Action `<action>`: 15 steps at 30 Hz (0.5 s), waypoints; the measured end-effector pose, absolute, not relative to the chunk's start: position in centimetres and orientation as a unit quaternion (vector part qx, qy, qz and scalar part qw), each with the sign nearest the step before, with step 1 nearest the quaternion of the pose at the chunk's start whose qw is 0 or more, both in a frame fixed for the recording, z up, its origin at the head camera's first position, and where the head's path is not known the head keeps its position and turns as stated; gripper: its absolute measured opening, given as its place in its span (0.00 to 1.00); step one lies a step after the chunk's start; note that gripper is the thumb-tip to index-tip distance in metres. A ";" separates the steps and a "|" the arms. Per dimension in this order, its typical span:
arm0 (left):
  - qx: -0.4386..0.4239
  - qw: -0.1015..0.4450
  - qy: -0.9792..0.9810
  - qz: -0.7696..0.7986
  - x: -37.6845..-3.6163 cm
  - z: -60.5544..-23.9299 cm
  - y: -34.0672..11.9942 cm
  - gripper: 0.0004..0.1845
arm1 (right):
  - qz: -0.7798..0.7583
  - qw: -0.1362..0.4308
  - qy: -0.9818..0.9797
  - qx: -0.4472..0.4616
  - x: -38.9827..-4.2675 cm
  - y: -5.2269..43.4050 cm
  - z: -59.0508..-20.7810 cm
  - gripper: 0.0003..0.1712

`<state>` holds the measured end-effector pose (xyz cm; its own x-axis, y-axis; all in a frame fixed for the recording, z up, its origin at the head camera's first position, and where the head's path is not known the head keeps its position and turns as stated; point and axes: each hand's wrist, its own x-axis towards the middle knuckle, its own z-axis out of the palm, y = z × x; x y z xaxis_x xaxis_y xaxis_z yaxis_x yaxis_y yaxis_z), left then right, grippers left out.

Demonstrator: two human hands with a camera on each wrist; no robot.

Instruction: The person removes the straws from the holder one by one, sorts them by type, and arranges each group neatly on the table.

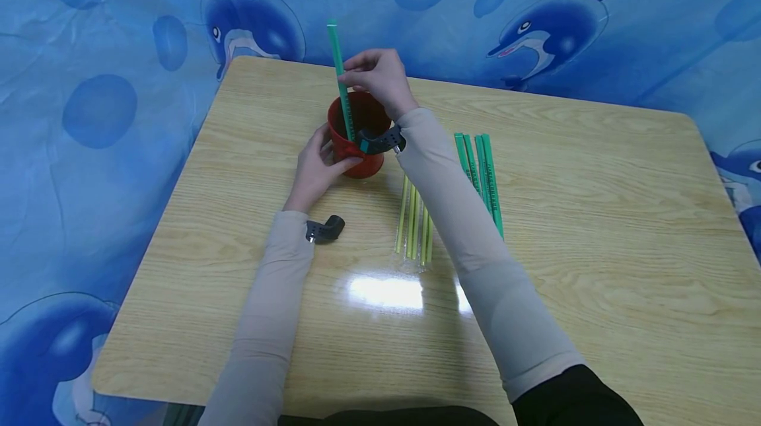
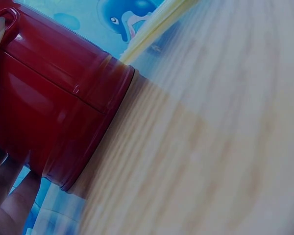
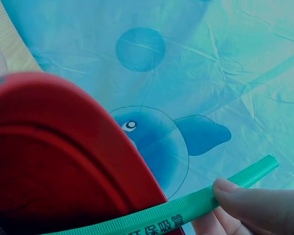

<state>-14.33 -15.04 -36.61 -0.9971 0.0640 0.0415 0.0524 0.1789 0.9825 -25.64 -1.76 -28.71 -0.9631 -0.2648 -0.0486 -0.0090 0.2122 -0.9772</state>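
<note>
While the right hand [image 1: 380, 76] pinches the green wrapped straw [image 1: 340, 76] near its upper part, lower end already inside the red cup [image 1: 364, 123] at the far middle of the wooden counter [image 1: 594, 228], the left hand [image 1: 318, 165] curls its fingers [image 2: 5, 196] round the cup's side to steady it. The straw looks light, thin, bendy and slick in its wrapper, so a fingertip pinch well above the rim seems best. Only the head view shows the 2 spare bundles, green straws [image 1: 483, 175] and yellow-green straws [image 1: 414, 221]; the right wrist view alone shows printing on the wrapper.
</note>
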 end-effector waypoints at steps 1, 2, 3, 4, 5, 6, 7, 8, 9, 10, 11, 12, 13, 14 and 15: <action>0.038 0.005 0.768 0.639 -14.3 -36.6 -15.0 0.38 | -0.620 0.102 0.773 -0.089 -25.6 -1.8 -28.7 0.11; 0.038 0.005 0.768 0.639 -14.3 -36.6 -15.0 0.38 | -0.620 0.102 0.772 -0.089 -25.6 -1.8 -28.7 0.11; 0.038 0.004 0.768 0.639 -14.3 -36.6 -15.0 0.38 | -0.620 0.101 0.773 -0.089 -25.6 -1.8 -28.7 0.11; 0.039 0.004 0.767 0.640 -14.3 -36.6 -15.1 0.38 | -0.621 0.101 0.772 -0.089 -25.6 -1.8 -28.6 0.10; 0.040 0.004 0.767 0.641 -14.3 -36.6 -15.1 0.38 | -0.621 0.101 0.772 -0.089 -25.6 -1.7 -28.6 0.10; 0.041 0.004 0.766 0.642 -14.3 -36.6 -15.1 0.38 | -0.621 0.100 0.772 -0.089 -25.6 -1.7 -28.6 0.10; 0.041 0.004 0.765 0.643 -14.3 -36.6 -15.1 0.38 | -0.622 0.100 0.772 -0.088 -25.6 -1.7 -28.6 0.10; 0.042 0.004 0.765 0.643 -14.3 -36.6 -15.1 0.38 | -0.623 0.100 0.771 -0.088 -25.5 -1.7 -28.6 0.10; 0.042 0.004 0.765 0.643 -14.3 -36.6 -15.1 0.38 | -0.623 0.100 0.771 -0.089 -25.5 -1.6 -28.6 0.09; 0.041 0.005 0.765 0.643 -14.3 -36.6 -15.1 0.38 | -0.625 0.100 0.769 -0.090 -25.5 -1.6 -28.6 0.09; 0.041 0.005 0.765 0.643 -14.3 -36.6 -15.1 0.38 | -0.626 0.101 0.768 -0.090 -25.5 -1.6 -28.6 0.09; 0.040 0.006 0.765 0.643 -14.3 -36.6 -15.1 0.38 | -0.628 0.101 0.766 -0.090 -25.5 -1.6 -28.6 0.09; 0.040 0.006 0.764 0.643 -14.3 -36.6 -15.1 0.38 | -0.631 0.101 0.764 -0.089 -25.5 -1.6 -28.6 0.09; 0.040 0.006 0.763 0.645 -14.3 -36.6 -15.1 0.38 | -0.632 0.100 0.763 -0.089 -25.5 -1.5 -28.6 0.09; 0.039 0.006 0.762 0.646 -14.3 -36.6 -15.1 0.38 | -0.635 0.100 0.761 -0.088 -25.5 -1.5 -28.6 0.09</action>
